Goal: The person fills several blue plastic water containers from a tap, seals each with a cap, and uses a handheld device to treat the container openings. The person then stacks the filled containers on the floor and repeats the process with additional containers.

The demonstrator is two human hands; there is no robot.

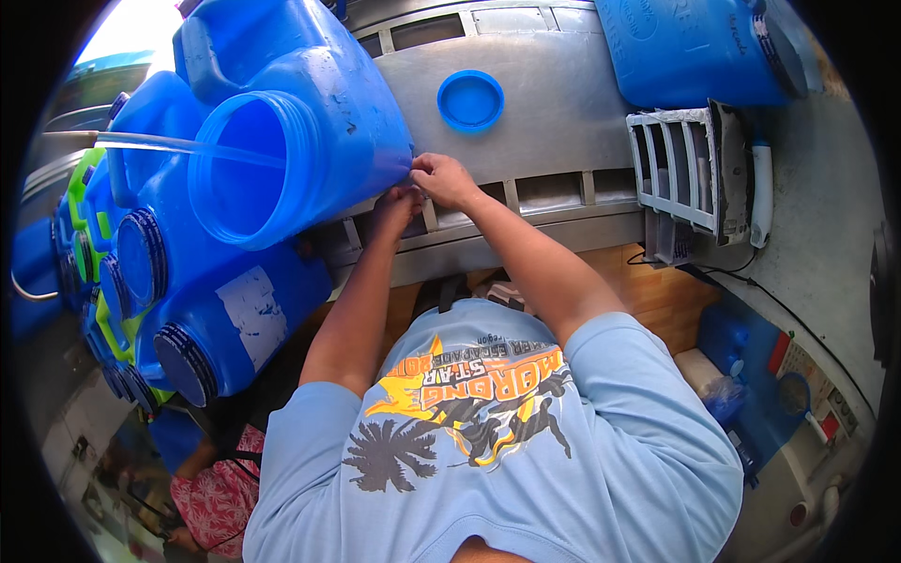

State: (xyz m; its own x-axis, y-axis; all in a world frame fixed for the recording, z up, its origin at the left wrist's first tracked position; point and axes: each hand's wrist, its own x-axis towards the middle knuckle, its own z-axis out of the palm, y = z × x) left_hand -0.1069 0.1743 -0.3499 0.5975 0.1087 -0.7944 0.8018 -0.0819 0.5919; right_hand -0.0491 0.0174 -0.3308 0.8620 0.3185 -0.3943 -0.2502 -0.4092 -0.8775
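Note:
A large blue plastic water jug (352, 119) lies on the metal counter with its wide mouth open towards the left. A clear stream or tube (190, 146) runs from a pale pipe into that mouth. Close to the jug's base, at its right, are both hands. My left hand (400, 208) has its fingers curled; my right hand (440, 177) is just above it, thumb and fingertips pinched together. Whether something small is between the fingers cannot be made out. A round blue lid (471, 100) rests on the counter beyond my right hand.
Several capped blue and green jugs (144, 257) are stacked at the left. Another blue jug (693, 53) lies at the back right, near a white slatted frame (676, 169). The metal counter (549, 134) has slots along its edge. A person in a red patterned shirt (218, 496) is at the lower left.

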